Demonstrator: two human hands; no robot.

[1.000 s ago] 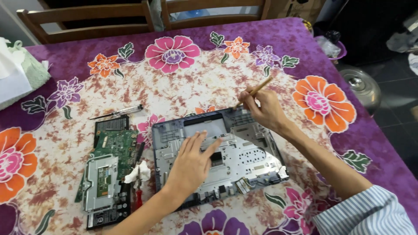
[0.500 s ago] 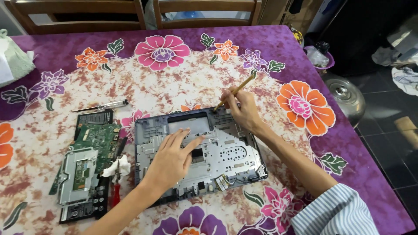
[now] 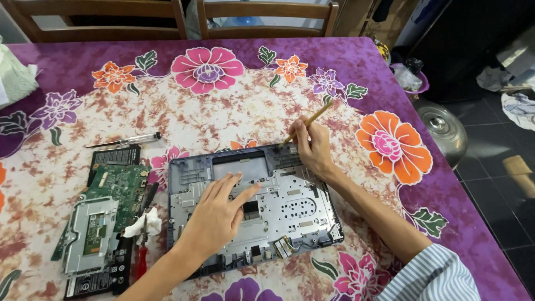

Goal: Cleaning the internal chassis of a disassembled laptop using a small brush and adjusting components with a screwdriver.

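Note:
A dismantled laptop base (image 3: pixel 290 206) with a silvery metal inner plate lies on the flowered tablecloth. My left hand (image 3: pixel 217 214) rests flat on the plate's left half, fingers spread. My right hand (image 3: pixel 313 147) is at the base's far right corner, pinching a thin wooden-handled brush (image 3: pixel 306 122) whose tip touches the dark rim there. To the left lies a green circuit board (image 3: pixel 108 189) with a metal drive cage (image 3: pixel 89 234).
A clear-handled screwdriver (image 3: pixel 125 140) lies above the board. A red-handled tool (image 3: pixel 142 259) and a white wad (image 3: pixel 142 226) sit between board and base. Two wooden chairs (image 3: pixel 267 11) stand behind the table. The table edge (image 3: pixel 446 184) drops off on the right, with a metal pot (image 3: pixel 443 128) on the floor.
The view has shifted, so everything sits a little further left and lower. My right hand with the brush stays at the far right corner; my left hand stays on the plate.

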